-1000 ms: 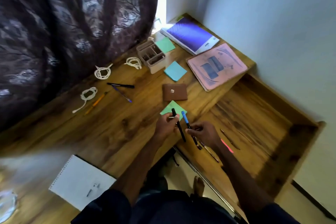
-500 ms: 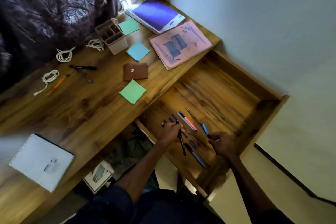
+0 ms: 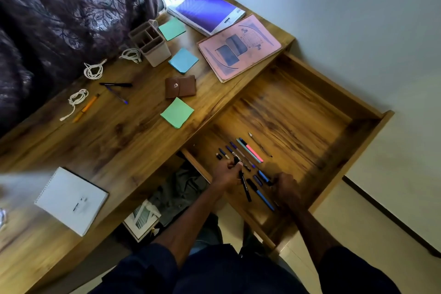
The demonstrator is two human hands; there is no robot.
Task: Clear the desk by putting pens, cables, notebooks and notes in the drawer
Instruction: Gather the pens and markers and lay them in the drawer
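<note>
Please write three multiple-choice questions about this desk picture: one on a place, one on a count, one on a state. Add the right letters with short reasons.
1. Where does the brown wallet lie? A) on the white notebook B) on the desk, between the blue notes and the nearer green notes C) on the pink notebook
2. How many coiled white cables lie on the desk? A) one B) three C) five
3. What does the left hand hold? A) a black pen B) a cable C) nothing

1 B: it rests on wood between those pads. 2 B: three coils lie near the curtain. 3 A: it grips the pen at the open drawer.
</note>
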